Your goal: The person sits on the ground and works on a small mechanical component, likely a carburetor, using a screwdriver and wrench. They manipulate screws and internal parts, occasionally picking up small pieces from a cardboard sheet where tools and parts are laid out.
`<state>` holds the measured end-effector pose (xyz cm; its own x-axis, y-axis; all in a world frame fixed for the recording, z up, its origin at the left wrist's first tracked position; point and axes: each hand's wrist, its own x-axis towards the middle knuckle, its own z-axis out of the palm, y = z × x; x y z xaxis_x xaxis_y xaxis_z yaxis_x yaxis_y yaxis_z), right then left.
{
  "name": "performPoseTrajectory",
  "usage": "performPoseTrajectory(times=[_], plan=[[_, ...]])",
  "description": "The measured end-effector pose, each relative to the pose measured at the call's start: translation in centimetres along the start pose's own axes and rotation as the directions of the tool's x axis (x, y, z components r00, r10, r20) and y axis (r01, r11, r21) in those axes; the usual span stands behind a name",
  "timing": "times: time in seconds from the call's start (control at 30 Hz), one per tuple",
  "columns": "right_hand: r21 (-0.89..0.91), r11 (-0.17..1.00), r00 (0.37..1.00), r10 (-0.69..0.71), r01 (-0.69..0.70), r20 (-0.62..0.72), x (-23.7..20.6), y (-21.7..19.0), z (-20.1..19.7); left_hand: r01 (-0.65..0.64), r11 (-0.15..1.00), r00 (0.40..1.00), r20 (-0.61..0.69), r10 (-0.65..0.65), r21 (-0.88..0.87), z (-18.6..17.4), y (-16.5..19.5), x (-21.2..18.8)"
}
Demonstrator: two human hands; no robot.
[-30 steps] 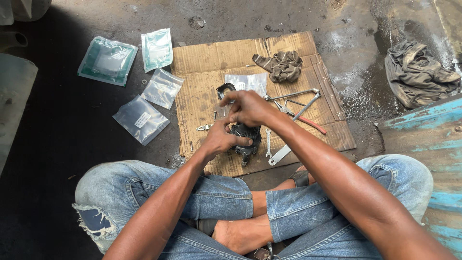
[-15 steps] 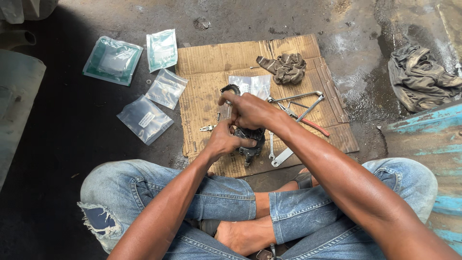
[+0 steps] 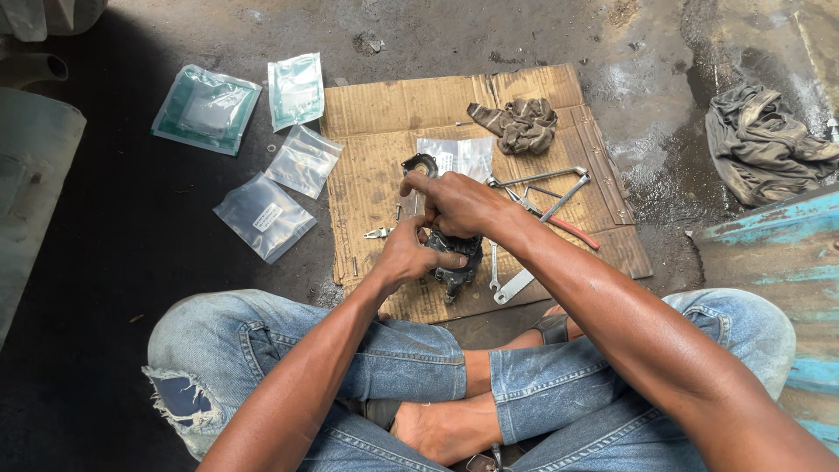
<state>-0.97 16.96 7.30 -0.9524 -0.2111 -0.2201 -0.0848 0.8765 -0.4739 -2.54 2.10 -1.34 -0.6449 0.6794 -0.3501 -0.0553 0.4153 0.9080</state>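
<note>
I sit cross-legged on the floor with both hands over a flattened cardboard sheet (image 3: 533, 96). My left hand (image 3: 411, 253) grips a dark, greasy metal part (image 3: 456, 262) from the left. My right hand (image 3: 459, 203) closes over the top of the same part, its index finger stretched toward a black ring-shaped piece (image 3: 422, 163) lying on the cardboard. Much of the metal part is hidden under my fingers.
A dirty rag (image 3: 517, 122), a clear plastic bag (image 3: 459, 156), pliers with red handles (image 3: 559, 220), a wrench (image 3: 514, 284) and small metal bits lie on the cardboard. Several sealed plastic packets (image 3: 262, 214) lie left on the concrete. A crumpled cloth (image 3: 765, 144) lies at the right.
My hands stay on the metal part with only small finger shifts. The view has drifted slightly, so the whole scene sits a little lower and further right.
</note>
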Motion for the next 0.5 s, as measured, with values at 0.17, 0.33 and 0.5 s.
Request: performPoseTrajectory(times=[0.17, 0.33, 0.5], plan=[[0.004, 0.999, 0.999, 0.033, -0.033, 0.017, 0.01, -0.09, 0.21, 0.013, 1.000, 1.000, 0.007, -0.013, 0.012, 0.10, -0.08, 0.08], [-0.003, 0.998, 0.998, 0.057, -0.057, 0.020, -0.18, -0.26, 0.18, -0.024, 1.000, 1.000, -0.012, 0.025, 0.014, 0.18, -0.37, 0.25], [-0.105, 0.992, 0.997, 0.076, -0.074, 0.019, -0.30, -0.76, 0.45, 0.011, 0.999, 1.000, 0.005, -0.011, 0.032, -0.05, -0.30, 0.20]])
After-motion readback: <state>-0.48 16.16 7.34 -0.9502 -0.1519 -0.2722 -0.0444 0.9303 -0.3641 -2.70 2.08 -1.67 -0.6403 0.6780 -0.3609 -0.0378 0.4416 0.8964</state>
